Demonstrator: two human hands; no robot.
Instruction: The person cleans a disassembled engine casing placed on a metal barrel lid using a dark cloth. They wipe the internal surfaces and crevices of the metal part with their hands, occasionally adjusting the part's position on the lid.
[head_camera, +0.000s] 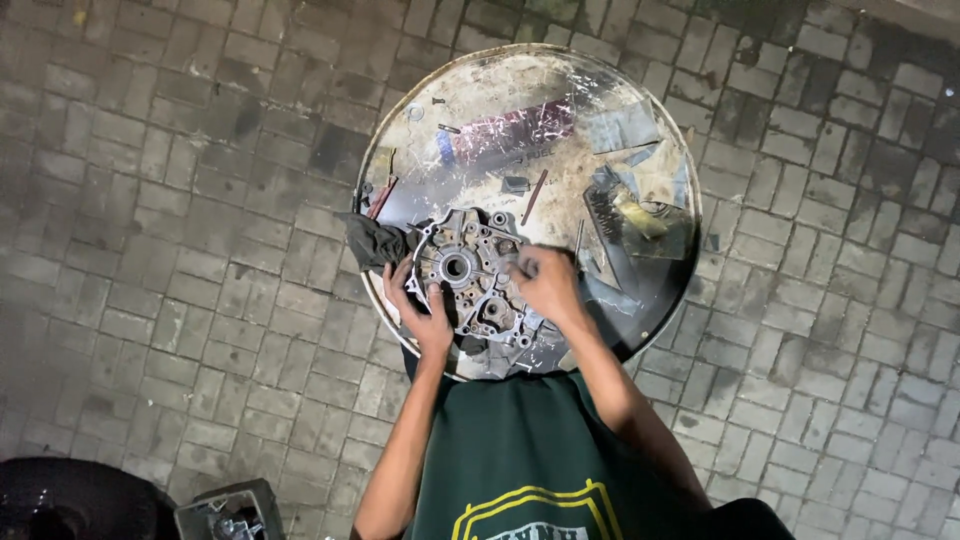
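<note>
Left hand (425, 318) clamped on the near-left rim of a grey metal engine casing (470, 280), fingers curled over the edge, thumb on the face. Right hand (545, 285) laid on the casing's right side, fingers drawn together and pressed down; whether anything small is pinched beneath cannot be told. Casing flat on the round tabletop (640, 310), directly between the 2 hands and touching both. Long axis running from the upper left, just beyond the left hand, down toward the near right under the right hand. Central bore just above the left thumb; left hand nearer to it. Dark rag (375, 240) just beyond and outboard of the left hand, touching the casing's edge. Purple cylinder (510, 130) and scrap metal sheets (625, 125) well beyond the right hand. Brick-paved floor (150, 200) around.
</note>
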